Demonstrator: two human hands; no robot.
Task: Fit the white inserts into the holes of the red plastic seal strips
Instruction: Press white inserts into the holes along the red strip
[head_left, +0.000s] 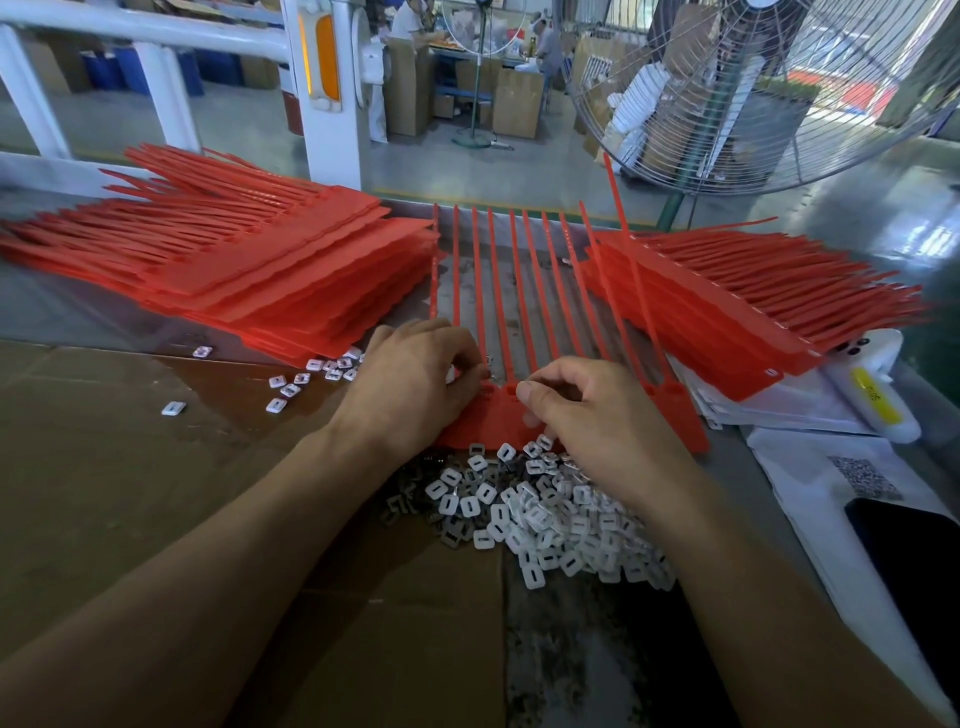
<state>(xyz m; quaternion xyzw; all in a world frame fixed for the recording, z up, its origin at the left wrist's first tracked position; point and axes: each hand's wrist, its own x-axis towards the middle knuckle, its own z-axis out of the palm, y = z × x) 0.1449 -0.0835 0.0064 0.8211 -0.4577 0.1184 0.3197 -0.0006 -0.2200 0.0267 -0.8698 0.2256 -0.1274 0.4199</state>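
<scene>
Between red stacks, both hands, L (415, 384) & R (597, 415), fingers curled, pinch seal strip (498, 421) head edge.

Soft daylight floods in from the hall beyond my bench (78, 332); shadows stay faint; glare streaks the glossy floor (857, 218); wide-angle bending curves the edges; my fingers (470, 364) blur slightly.

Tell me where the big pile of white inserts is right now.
In the head view, the pile of white inserts lies bottom centre, just in front of the red seal strip sheet, under the right hand.
</scene>
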